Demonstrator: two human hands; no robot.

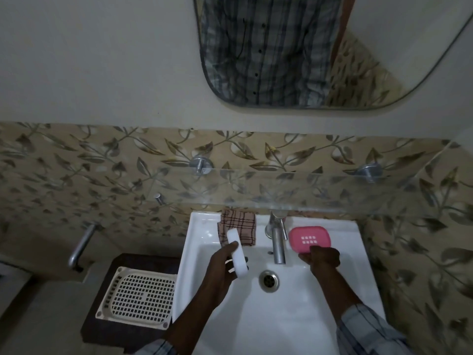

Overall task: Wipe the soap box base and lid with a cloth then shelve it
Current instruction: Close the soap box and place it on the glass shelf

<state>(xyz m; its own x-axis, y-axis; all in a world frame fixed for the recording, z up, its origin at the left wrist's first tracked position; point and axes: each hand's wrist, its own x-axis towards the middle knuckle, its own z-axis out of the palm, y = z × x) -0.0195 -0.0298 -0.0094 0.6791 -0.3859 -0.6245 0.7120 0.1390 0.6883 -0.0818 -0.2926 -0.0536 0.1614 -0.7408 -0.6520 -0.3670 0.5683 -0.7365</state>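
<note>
My left hand (225, 265) grips a white soap box lid (238, 252) over the left part of the white sink (197, 252). The pink soap box base (309, 238), with small drain holes in its middle, is tilted at the sink's right back corner, and my right hand (322, 260) holds it by its near edge. A checked cloth (239, 225) lies folded on the sink's back rim, left of the tap and just beyond the lid.
A chrome tap (277, 242) stands between my hands, with the drain (268, 280) below it. A glass shelf (294, 188) on metal brackets spans the tiled wall above the sink. A cream perforated tray (138, 295) sits on a dark stand at left.
</note>
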